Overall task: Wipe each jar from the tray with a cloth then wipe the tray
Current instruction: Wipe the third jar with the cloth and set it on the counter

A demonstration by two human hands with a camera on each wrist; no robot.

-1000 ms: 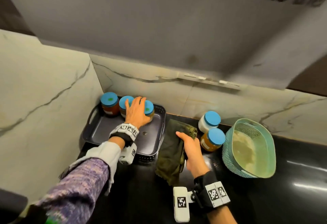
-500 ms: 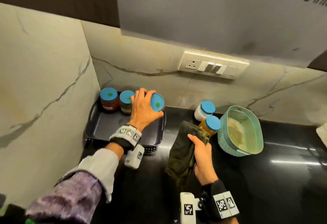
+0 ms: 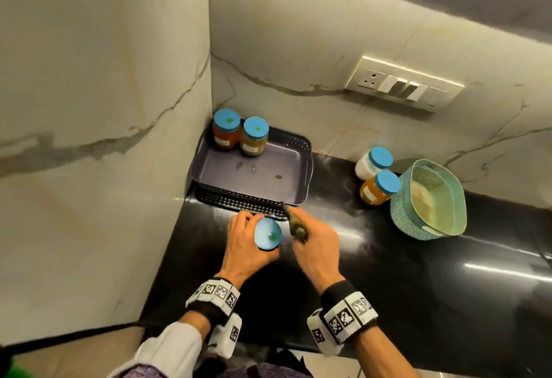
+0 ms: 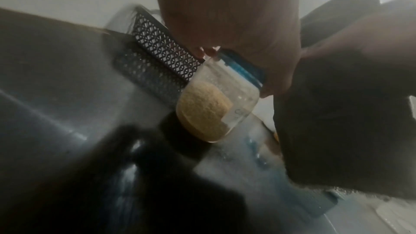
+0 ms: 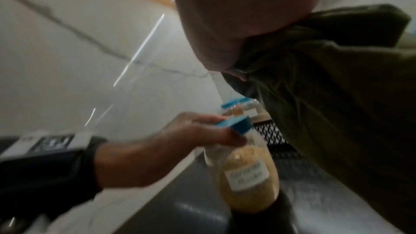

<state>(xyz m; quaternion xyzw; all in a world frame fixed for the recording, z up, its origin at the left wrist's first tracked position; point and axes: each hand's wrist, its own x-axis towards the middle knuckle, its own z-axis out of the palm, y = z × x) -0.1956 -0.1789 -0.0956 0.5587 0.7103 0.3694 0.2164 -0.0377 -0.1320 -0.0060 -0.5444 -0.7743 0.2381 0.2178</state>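
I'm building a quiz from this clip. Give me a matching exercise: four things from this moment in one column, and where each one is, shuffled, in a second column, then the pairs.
Things
1. yellow-powder jar
2. green cloth
3. red-filled jar
4. white-filled jar

Places
A. standing in the tray's far left corner
B. on the black counter near the teal basket
C. gripped by the left hand
D. bunched in the right hand

Pairs: 1-C, 2-D, 3-A, 4-B

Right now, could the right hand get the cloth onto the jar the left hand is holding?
Probably yes. The right hand grips the cloth right beside the jar, which the left hand holds by its blue lid, leaving the glass side bare, with nothing between.
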